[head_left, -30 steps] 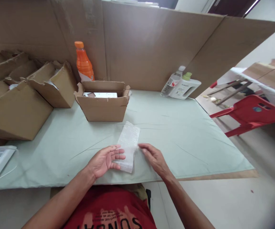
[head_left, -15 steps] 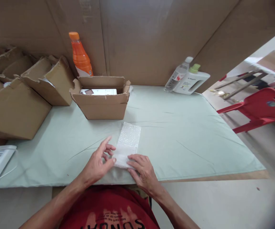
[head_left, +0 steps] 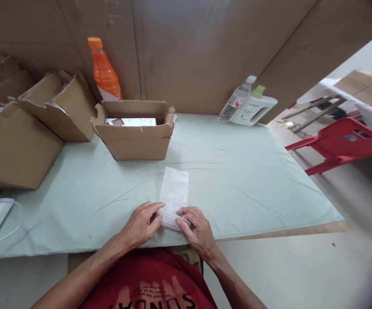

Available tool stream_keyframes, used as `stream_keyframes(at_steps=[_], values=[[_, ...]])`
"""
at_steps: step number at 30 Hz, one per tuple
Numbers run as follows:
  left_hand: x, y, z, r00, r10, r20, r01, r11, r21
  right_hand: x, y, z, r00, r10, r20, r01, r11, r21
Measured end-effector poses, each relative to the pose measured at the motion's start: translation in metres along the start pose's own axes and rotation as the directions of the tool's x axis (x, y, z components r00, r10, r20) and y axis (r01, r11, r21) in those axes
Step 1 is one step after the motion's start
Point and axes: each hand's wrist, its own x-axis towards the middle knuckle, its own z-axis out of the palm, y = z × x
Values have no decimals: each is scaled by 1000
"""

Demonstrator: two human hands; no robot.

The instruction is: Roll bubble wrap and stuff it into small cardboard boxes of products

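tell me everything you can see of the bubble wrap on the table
The bubble wrap is a whitish, see-through piece, roughly oblong, with a bumpy, shiny surface that looks like thin plastic. It lies on the pale green cloth, in front of the open cardboard box with a gap between. Its far part lies flat; the near part is folded over on itself. The left-hand grip and right-hand grip hold that fold at either side. Whether anything is inside isn't clear.

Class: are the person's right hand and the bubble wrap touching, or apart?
Touching. The head view shows the right hand pinching the folded near end of the bubble wrap.
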Motion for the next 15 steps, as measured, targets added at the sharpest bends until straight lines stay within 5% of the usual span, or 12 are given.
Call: stream_keyframes(at_steps=[4,9,12,15], values=[[5,1,6,997,-40,-63,45,996,81,-3,-4,-10,989,-100,-112,81,983,-164],[8,-1,10,993,29,-112,-7,981,192,-5,-8,-14,958,-221,183,269,913,-305],[2,-1,6,975,126,-185,-79,967,241,3,-4,-6,961,-187,203,241,928,-285],[-8,-2,1,962,234,-141,-206,960,189,10,0,-3,980,-133,145,154,978,-143]])
